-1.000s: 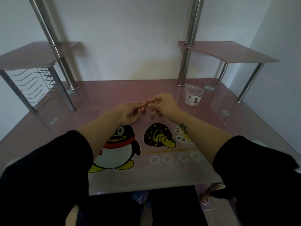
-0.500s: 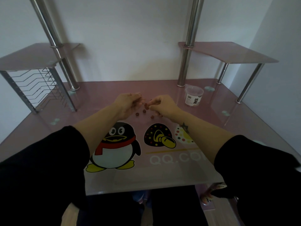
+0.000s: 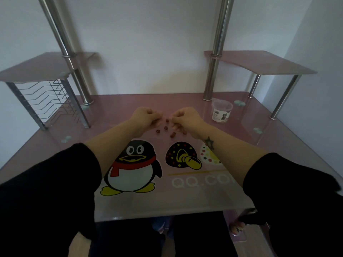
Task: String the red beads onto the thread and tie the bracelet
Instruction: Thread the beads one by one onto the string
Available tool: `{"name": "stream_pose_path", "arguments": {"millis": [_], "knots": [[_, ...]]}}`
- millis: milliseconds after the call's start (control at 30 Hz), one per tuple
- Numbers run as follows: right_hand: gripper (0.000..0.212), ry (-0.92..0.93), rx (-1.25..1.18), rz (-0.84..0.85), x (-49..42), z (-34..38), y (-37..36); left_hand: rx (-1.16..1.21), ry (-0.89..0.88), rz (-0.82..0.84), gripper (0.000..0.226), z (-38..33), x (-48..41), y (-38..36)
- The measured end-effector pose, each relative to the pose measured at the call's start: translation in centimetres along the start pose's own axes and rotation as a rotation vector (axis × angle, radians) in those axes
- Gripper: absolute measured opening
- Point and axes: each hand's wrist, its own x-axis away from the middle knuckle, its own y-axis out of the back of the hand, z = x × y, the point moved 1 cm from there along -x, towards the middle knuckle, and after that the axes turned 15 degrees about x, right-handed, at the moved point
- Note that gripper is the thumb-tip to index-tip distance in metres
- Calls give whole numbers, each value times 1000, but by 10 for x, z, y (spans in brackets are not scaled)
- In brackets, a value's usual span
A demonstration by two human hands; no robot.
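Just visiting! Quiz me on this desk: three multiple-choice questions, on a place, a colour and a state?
1. The clear tub stands: A on the left shelf; B on the floor; C on the desk by the right pole.
2. The penguin's scarf is: A red; B green; C blue.
3. The left hand and right hand have fingers: A flat; B curled; C round the tub.
C: it sits by that pole's foot. A: plainly red. B: they curl beside the beads.

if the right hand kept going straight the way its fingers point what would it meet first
The right hand points leftward. It would likely meet the red bead just ahead of it first, then the left hand. Depth is unclear.
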Motion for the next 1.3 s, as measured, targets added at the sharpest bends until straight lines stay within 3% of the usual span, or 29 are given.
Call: {"name": "stream_pose_path", "arguments": {"millis": [100,200,333,633,700,833,933,1300], "knots": [[14,-4,61,-16,1,-2,-1,-424,-181,-31,18,5,-1,11],[12,-14,117,-33,1,-4,-3,-649,-216,-13,15,8,-1,15],[12,-16,145,-31,1,-4,-4,-785,-192,43,16,11,0,11],[6,-40,230,-17,-1,-6,-6,-853,-164,96,17,18,-2,5],[10,-31,222,-39,-1,-8,-8,-750,-128,86,15,19,-2,5],[15,-9,199,-77,-2,-9,-8,-27,168,67,8,17,4,2],[22,21,190,-84,-2,-9,-9,292,313,68,13,15,7,0],[24,68,212,-169,-3,-11,-8,505,393,33,13,18,5,-1]]}}
